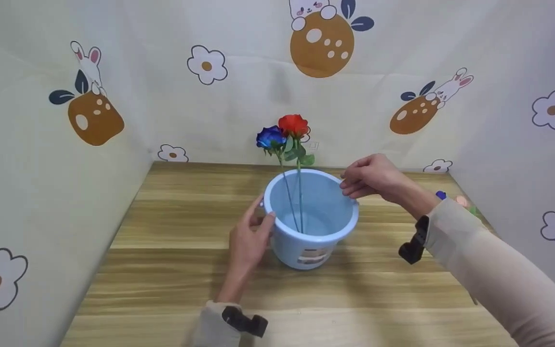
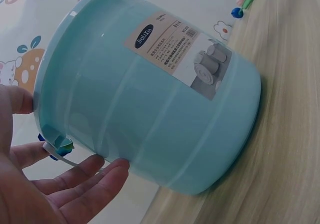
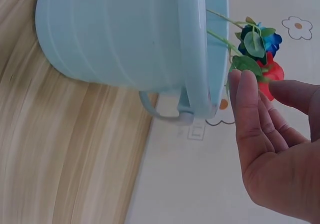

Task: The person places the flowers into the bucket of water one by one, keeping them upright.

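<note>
A light blue plastic bucket stands upright on the wooden table. Inside it lean two artificial roses, a blue rose and a red rose, stems down and blooms above the rim. My left hand touches the bucket's left side; its thumb is at the rim, and the loosely extended fingers lie along the outside by the handle. Over the right rim hovers my right hand, thumb and fingers apart with nothing between them. In the right wrist view the roses appear beyond its fingertips.
On the table's right side lie more artificial flowers, with a blue bloom and a pink bloom, partly hidden by my right sleeve. A patterned cloth wall encloses the table at the back and both sides.
</note>
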`<state>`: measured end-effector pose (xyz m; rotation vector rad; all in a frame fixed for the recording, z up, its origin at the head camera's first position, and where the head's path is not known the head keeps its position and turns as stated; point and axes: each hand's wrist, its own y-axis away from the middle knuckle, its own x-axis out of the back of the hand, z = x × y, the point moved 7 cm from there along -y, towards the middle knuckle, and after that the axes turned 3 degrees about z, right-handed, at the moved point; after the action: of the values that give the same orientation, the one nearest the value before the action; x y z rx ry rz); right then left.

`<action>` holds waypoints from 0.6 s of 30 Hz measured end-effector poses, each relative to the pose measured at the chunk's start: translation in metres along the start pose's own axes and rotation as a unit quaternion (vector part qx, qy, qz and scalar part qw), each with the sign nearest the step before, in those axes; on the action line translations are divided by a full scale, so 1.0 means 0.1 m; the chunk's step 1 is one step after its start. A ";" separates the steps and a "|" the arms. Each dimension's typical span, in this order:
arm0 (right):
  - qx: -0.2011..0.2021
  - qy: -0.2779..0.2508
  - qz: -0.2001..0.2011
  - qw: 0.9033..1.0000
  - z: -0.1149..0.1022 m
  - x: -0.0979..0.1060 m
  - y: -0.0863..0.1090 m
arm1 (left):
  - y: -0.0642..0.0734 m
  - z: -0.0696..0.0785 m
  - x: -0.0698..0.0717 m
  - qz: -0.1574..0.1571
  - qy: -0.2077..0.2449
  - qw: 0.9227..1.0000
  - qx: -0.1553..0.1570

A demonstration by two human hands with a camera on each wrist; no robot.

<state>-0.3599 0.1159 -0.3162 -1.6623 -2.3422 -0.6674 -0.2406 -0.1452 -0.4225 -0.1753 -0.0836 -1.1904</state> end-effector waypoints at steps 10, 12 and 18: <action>-0.002 -0.014 0.002 1.000 0.08 0.18 0.07 | 0.00 -0.01 -0.01 -0.002 0.008 1.000 0.006; -0.003 -0.016 0.004 1.000 0.11 0.22 0.07 | 0.00 -0.01 -0.01 -0.001 0.010 1.000 0.007; -0.010 -0.019 0.012 1.000 0.22 0.36 0.10 | 0.00 0.00 -0.01 -0.009 0.008 1.000 0.013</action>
<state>-0.3609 0.1589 -0.3189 -1.7253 -2.3448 -0.6622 -0.2410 -0.1445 -0.4231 -0.1430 -0.0859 -1.2072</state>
